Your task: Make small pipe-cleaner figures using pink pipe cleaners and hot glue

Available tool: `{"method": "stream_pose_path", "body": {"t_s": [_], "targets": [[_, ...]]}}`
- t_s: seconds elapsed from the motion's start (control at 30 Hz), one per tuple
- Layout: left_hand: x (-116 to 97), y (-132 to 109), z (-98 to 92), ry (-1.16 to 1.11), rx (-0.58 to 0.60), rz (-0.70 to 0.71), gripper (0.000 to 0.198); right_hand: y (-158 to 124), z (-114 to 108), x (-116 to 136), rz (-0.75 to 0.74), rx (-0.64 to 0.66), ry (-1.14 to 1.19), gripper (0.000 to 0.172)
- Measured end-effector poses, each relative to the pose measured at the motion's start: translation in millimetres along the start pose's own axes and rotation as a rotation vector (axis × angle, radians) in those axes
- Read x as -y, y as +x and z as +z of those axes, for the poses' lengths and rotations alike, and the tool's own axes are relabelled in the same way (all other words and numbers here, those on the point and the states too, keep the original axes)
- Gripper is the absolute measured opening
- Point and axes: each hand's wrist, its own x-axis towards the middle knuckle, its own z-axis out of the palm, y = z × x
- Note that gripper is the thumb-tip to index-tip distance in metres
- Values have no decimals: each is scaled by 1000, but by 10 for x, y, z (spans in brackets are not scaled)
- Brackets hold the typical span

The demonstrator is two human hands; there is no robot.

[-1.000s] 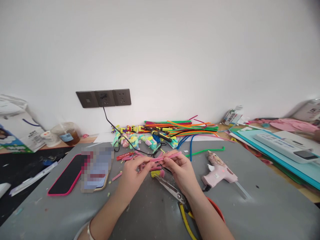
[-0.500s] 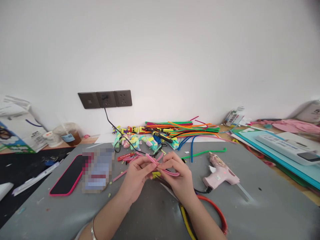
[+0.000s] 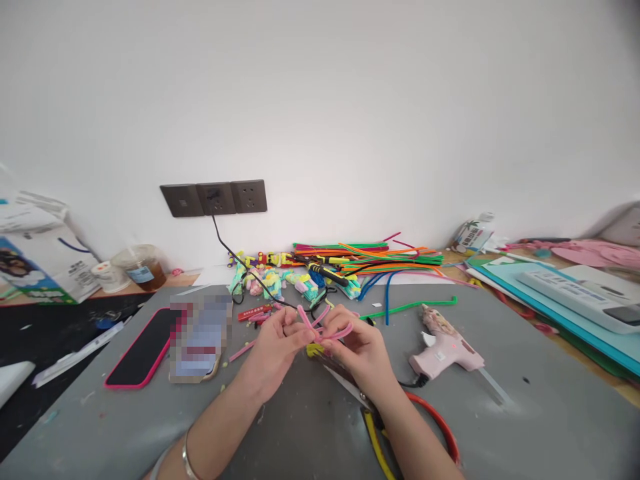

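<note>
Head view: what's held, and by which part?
A pink pipe cleaner, pinched by the left hand and right hand near its crossed middle; the bent ends stick out free.

A pixelated patch (image 3: 200,337) left of centre blots out whatever lies beside the pink phone (image 3: 143,347). The scissors (image 3: 350,388) slip under the right hand (image 3: 363,347) (blades mostly out of sight), and the bottom edge cuts off the yellow handle. The box (image 3: 35,260) at far left is clipped. The ends of the pink pipe cleaner (image 3: 335,332) hide inside the left hand (image 3: 275,350) and the right.
</note>
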Motion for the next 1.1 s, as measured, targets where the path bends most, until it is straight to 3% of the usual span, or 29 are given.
{"method": "stream_pose_path", "body": {"t_s": [0.33, 0.63, 0.77, 0.87, 1.0, 1.1], "targets": [[-131, -61, -58, 196, 195, -91, 62, -40, 4, 68, 292, 256, 421, 15], [-137, -95, -28, 235, 300, -237, 55, -39, -11, 53, 383, 318, 645, 14], [-116, -83, -13, 218, 278, -231, 56, -48, -15, 24, 428, 282, 695, 16], [-130, -70, -23, 299, 256, -207, 40, -31, -10, 8, 461, 214, 680, 17], [-161, -57, -64, 493, 169, -131, 23, 1, -16, -21, 460, 39, 521, 21], [-171, -48, -78, 618, 132, -104, 19, 10, -23, -39, 445, -4, 398, 22]]}}
